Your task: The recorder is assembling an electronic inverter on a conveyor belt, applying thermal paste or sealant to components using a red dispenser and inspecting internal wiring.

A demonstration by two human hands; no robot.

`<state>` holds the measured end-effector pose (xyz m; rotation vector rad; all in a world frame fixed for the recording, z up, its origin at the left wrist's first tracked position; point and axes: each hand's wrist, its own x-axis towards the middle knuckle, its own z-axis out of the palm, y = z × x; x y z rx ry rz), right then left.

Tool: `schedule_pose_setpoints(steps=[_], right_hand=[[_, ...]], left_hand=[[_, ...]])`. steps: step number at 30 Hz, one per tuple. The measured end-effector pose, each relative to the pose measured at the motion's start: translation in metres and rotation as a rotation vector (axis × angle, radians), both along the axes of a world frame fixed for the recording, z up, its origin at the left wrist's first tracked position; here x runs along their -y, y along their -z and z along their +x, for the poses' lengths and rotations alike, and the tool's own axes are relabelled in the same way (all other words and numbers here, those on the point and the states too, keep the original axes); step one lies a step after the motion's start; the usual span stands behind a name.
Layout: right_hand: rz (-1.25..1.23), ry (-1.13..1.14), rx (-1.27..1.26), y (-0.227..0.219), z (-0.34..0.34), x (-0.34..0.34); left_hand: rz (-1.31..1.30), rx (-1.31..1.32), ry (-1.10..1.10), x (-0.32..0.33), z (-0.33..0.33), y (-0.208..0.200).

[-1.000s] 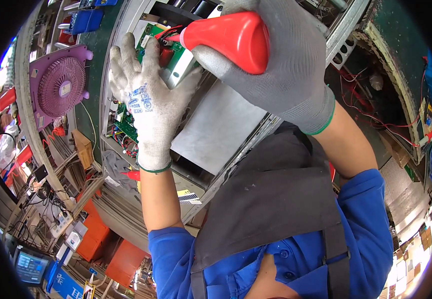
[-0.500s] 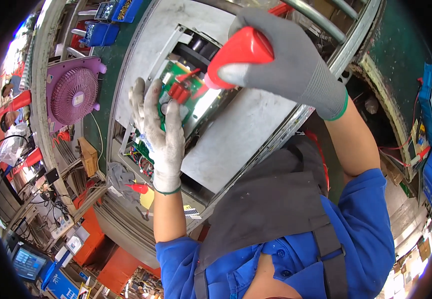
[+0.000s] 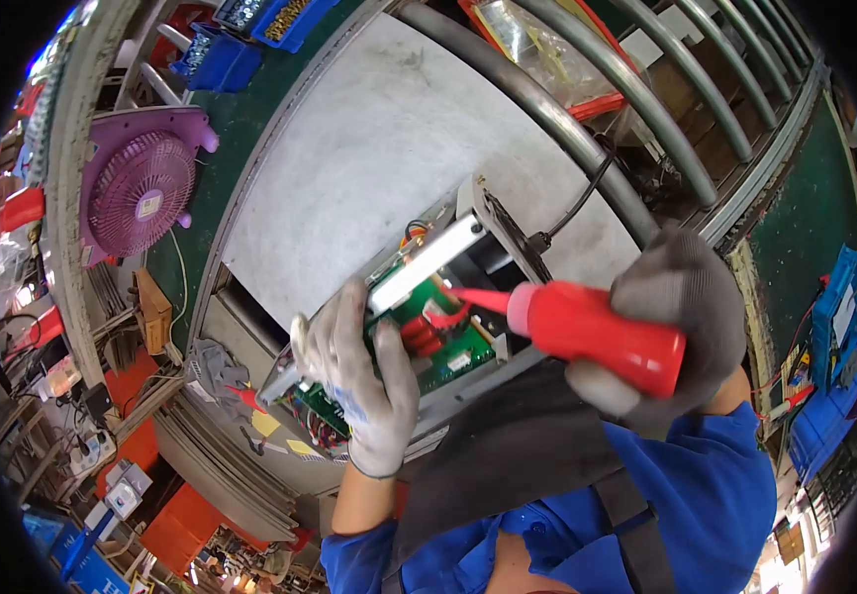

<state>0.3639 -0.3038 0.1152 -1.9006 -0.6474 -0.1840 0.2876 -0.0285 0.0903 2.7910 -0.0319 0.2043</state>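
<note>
My right hand (image 3: 691, 307), in a grey glove, is wrapped round a red squeeze bottle (image 3: 597, 332). The bottle lies almost level, its thin nozzle (image 3: 483, 299) pointing left over a green circuit board (image 3: 443, 372). That board sits inside an open metal housing (image 3: 488, 381) and carries red cylindrical parts (image 3: 421, 337). Whether the nozzle tip touches anything there, I cannot tell. My left hand (image 3: 361, 381), gloved in white-grey, grips the tilted housing beside the silver bar (image 3: 428, 265) along its upper edge, thumb towards the board and fingers on the outer side.
Beyond the housing spreads a pale metal worktop (image 3: 369, 119), with steel rollers (image 3: 636, 89) at the upper right. A black cable (image 3: 582, 203) runs from the housing. A purple fan (image 3: 142, 188) and blue bins of small parts (image 3: 221, 61) stand at left. A grey cloth (image 3: 219, 371) lies lower left.
The housing has turned and tilted, coming nearer to me. My left hand has shifted from over the board to its edge. My right hand with the bottle has moved right and lower.
</note>
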Motion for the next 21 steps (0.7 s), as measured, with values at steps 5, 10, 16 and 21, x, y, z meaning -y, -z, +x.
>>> schedule_pose_setpoints(steps=[5, 10, 16, 21], right_hand=[[0.067, -0.106, -0.048, 0.005, 0.003, -0.003], [0.043, -0.082, -0.049, 0.000, -0.003, -0.006], [0.018, -0.094, -0.036, -0.004, -0.012, -0.001], [0.021, -0.130, -0.084, -0.013, 0.002, -0.004]], left_hand=[[0.002, -0.002, -0.015, 0.008, -0.020, -0.002], [0.016, 0.017, -0.031, 0.012, -0.030, -0.003], [0.044, -0.001, 0.002, 0.012, -0.035, -0.004], [0.043, 0.021, -0.007, 0.014, -0.036, -0.003]])
